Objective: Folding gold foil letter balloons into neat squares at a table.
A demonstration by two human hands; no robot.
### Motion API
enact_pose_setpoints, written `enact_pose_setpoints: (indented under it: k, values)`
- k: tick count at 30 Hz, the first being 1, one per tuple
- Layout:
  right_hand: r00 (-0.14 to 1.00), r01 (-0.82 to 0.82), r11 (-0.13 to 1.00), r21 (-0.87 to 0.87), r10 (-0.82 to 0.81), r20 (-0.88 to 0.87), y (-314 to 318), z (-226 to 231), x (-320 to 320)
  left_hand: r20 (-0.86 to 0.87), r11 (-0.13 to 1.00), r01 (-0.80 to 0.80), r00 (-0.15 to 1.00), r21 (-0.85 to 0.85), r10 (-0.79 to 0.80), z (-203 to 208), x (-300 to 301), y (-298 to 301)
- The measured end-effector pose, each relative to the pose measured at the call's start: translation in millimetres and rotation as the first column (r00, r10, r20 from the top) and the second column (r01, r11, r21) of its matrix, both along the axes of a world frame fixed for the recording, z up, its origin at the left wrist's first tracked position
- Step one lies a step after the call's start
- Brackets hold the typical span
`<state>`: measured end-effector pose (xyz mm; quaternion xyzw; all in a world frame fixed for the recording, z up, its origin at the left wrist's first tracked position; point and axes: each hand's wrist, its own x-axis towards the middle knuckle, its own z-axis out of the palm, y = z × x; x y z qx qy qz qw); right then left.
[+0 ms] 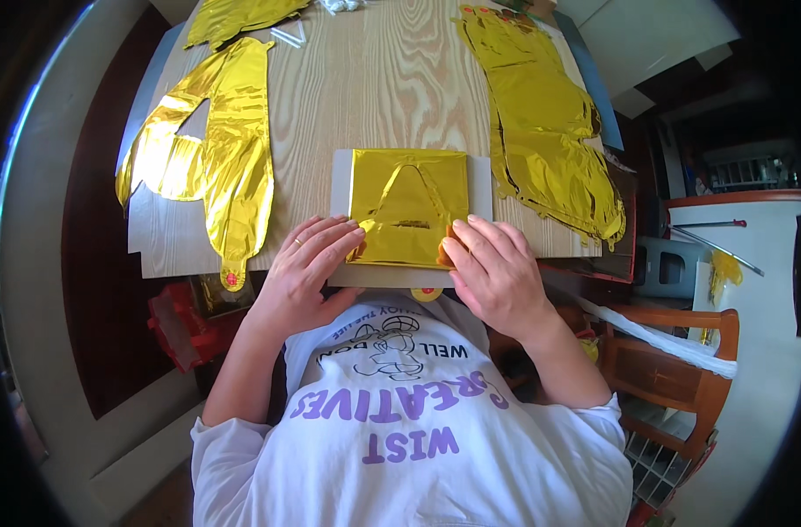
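Both bare forearms rise from the sleeves of a white shirt and angle inward over the near edge of a wooden table; the left hand lies palm down, its fingers close together and bent over the left side of a folded gold foil sheet; the right hand mirrors it at the right side, fingers slightly bent; whether either thumb pinches from below cannot be told; the sheet lies between the hands on a pale board, which hides part of a round yellow tab below its near edge; beyond, a gold balloon lies left and crumpled gold foil right, its layers hard to separate; farthest, another gold piece is cut off by the picture's edge.
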<state>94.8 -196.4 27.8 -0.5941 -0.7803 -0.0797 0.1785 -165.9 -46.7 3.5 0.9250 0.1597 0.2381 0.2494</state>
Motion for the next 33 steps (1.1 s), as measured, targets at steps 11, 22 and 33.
enact_pose_setpoints:
  k: [11, 22, 33]
  values:
    - [0.992, -0.057, 0.998, 0.036, 0.052, 0.114, 32.7, -2.7, 2.6, 0.063, 0.998, -0.055, 0.996, -0.024, 0.056, -8.1, -4.9, -0.7]
    - [0.988, -0.036, 0.998, -0.059, 0.027, -0.151, 79.6, 6.6, 17.0, 0.235, 0.990, -0.138, 0.964, 0.034, 0.126, -22.9, -7.2, -2.5]
    - [0.874, 0.215, 0.975, 0.055, -0.167, -0.456, 194.3, 141.3, 82.9, 0.205, 0.960, 0.000, 0.977, 0.281, -0.060, -8.9, 4.4, 14.7]
